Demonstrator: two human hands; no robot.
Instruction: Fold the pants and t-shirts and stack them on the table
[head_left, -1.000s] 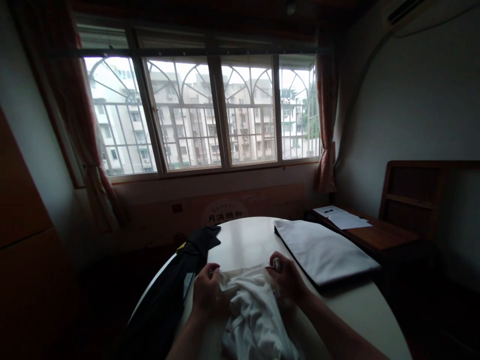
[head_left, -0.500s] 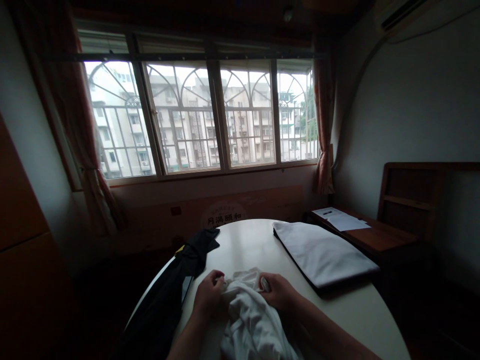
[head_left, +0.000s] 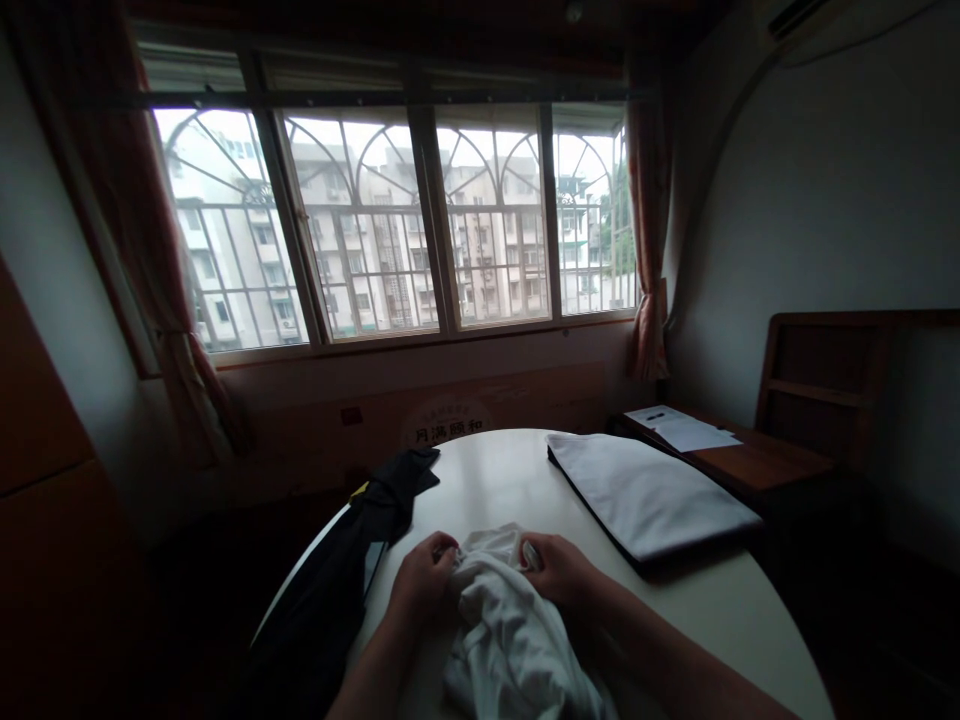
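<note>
A crumpled white cloth garment (head_left: 510,630) lies bunched on the round white table (head_left: 480,480), its lower part running out of the picture at the bottom. On its left edge, my left hand (head_left: 424,575) is closed with the fingers pinching the fabric. My right hand (head_left: 559,568) grips the opposite edge, and a fold of white cloth shows between thumb and fingers. Between the two hands the upper edge of the cloth is spread a little. Whether it is a shirt or another kind of garment I cannot tell.
Dark clothing (head_left: 330,590) with a yellow patch covers the table's left side. A flat folded item (head_left: 645,490), white on top and dark below, lies at the right. Beyond it, papers (head_left: 690,432) and a pen rest on a wooden side table (head_left: 780,460). Windows line the back wall.
Both hands keep hold of the white cloth and have shifted only slightly. The whole view has tipped down a little, so the window sits higher.
</note>
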